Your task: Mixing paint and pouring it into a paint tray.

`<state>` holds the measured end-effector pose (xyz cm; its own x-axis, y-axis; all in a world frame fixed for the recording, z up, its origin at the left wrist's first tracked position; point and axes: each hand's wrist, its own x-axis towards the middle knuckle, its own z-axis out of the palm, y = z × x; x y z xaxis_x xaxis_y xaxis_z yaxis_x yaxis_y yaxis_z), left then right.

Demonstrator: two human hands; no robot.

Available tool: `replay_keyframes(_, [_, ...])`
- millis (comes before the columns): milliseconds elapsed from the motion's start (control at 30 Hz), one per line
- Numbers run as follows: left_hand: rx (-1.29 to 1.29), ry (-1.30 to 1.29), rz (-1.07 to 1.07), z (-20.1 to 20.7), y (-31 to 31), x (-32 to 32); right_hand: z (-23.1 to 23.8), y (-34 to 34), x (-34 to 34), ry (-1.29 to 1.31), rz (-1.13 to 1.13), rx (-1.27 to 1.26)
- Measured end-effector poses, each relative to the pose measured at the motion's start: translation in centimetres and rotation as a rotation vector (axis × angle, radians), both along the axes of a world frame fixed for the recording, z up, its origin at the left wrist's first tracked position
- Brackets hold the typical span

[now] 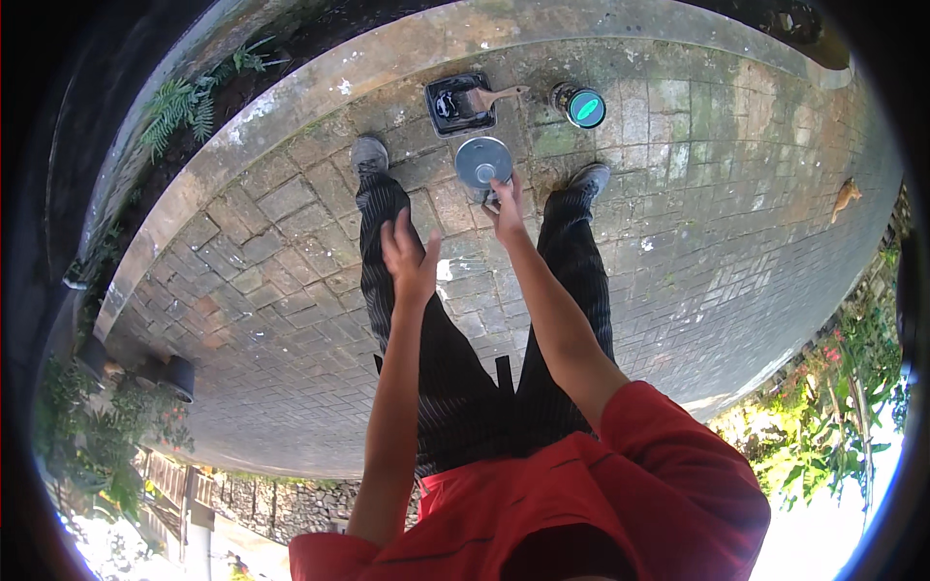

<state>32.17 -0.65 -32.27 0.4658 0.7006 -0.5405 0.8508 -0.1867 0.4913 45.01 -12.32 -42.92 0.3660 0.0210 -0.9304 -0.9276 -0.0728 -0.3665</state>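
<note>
Between my feet is a round grey dish-like thing [481, 158] with a paler ring near its middle; whether it is a pot or a bowl I cannot tell. My right hand [506, 211] has its fingers closed at the near edge of this grey piece. To the left, in front of my thigh, my left hand [411, 263] is held up with fingers spread, holding nothing. Just beyond the grey piece lies a black paint tray [433, 120] with dark paint in it. A wide paintbrush [496, 96] rests across the tray, its handle pointing right.
A dark can [584, 107] with a green patch on top stands right of the tray. Stone paving [291, 203] spreads all around, bounded by a raised kerb [262, 111] at the far side. A ginger animal [846, 197] is at the far right. Dark pots [176, 379] stand at left.
</note>
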Motion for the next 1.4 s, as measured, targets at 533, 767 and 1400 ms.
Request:
replay_keyframes(533, [-0.169, 1.047, 0.166, 9.5, 0.3, -4.6, -12.4, 5.5, 7.3, 0.513, 0.593, -0.388])
replay_keyframes(767, [-0.144, 1.036, 0.185, 9.5, 1.5, -4.7, -10.8, 7.2, 7.6, 0.514, 0.616, -0.328])
replay_keyframes(1400, [-0.027, 1.056, 0.149, 8.9, 1.8, -3.8, -6.3, 2.4, 3.7, 0.168, 0.416, -0.292])
